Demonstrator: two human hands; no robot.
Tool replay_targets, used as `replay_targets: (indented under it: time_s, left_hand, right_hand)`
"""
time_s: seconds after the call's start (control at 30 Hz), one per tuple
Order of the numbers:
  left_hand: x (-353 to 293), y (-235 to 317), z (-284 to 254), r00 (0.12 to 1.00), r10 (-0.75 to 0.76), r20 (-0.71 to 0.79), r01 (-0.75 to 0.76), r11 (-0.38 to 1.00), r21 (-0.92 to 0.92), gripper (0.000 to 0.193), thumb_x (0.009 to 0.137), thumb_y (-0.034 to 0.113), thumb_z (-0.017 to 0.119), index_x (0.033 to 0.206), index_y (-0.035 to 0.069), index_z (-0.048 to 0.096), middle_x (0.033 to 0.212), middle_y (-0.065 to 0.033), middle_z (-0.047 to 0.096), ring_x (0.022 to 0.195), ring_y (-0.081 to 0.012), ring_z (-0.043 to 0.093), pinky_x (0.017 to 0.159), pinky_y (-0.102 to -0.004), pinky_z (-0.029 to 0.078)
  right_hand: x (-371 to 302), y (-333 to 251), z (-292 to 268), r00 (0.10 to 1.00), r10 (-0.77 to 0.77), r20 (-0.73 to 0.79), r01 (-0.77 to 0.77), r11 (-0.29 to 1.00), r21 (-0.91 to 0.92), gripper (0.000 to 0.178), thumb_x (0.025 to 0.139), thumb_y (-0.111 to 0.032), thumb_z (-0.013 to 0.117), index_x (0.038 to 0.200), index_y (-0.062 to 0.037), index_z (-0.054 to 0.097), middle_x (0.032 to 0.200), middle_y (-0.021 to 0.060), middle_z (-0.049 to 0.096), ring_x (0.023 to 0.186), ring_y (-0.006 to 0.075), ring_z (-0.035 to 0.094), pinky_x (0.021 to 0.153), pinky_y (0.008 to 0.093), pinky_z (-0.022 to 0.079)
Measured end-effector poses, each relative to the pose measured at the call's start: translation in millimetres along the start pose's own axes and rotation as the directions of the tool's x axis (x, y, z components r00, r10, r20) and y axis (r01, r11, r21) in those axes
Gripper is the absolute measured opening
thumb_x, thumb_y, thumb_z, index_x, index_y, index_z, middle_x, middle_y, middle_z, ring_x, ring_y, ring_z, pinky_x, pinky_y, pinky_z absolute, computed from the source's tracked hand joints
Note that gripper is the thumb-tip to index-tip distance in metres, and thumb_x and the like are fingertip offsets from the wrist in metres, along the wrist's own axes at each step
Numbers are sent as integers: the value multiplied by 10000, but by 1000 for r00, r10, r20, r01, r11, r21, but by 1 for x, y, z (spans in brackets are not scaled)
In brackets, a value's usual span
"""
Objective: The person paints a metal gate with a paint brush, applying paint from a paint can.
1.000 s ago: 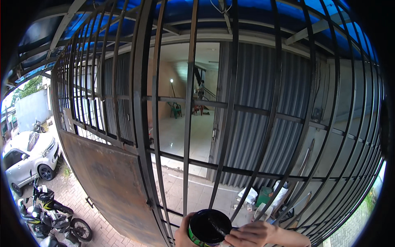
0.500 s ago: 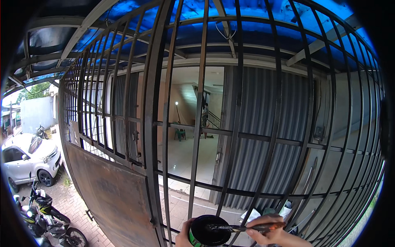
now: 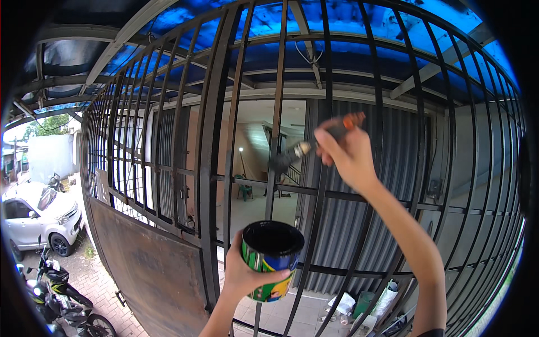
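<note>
Pinching the paintbrush (image 3: 303, 148) in its fingers, the right hand (image 3: 348, 153) hung before the grille (image 3: 353, 195), blurred bristles (image 3: 279, 162) seemingly against it; lower before the grille, the left hand (image 3: 240, 276) gripped a can (image 3: 270, 259), fingers curled.

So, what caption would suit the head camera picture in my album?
An open can, dark inside, in the left hand; a brush in the right hand, close to metal bars.

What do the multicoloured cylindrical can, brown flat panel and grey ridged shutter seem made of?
Multicoloured cylindrical can: probably metal, glossy, judging by its stiff printed wall; plastic remains possible.
Brown flat panel: likely sheet steel, dull, with rusty-looking blotches.
Grey ridged shutter: likely painted metal, satiny, with regular vertical folds.
</note>
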State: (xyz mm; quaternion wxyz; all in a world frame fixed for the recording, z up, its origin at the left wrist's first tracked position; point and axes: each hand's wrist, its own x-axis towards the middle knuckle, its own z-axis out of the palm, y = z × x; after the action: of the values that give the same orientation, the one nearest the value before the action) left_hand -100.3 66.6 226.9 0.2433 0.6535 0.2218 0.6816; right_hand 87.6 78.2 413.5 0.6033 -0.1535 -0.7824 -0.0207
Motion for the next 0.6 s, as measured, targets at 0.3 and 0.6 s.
replay_targets:
  time_s: [0.3, 0.6]
  left_hand:
    - [19, -4, -6, 1000, 1, -5, -2, 991, -133, 782, 440, 238, 857, 1057, -12, 447, 961, -123, 590, 900, -205, 591, 815, -320, 473]
    - [-4, -11, -9, 999, -34, -10, 33, 996, -81, 816, 408, 262, 863, 1061, -2, 450, 970, -119, 587, 912, -210, 587, 819, -329, 474]
  right_hand:
    - [100, 7, 17, 873, -390, 294, 486, 744, -458, 215, 794, -205, 627, 808, -1, 559, 503, 102, 511, 438, 234, 513, 464, 322, 388]
    - [125, 1, 19, 712, -563, 419, 687, 436, -582, 154, 824, -196, 583, 796, -46, 559, 584, 95, 554, 505, 212, 561, 476, 303, 435]
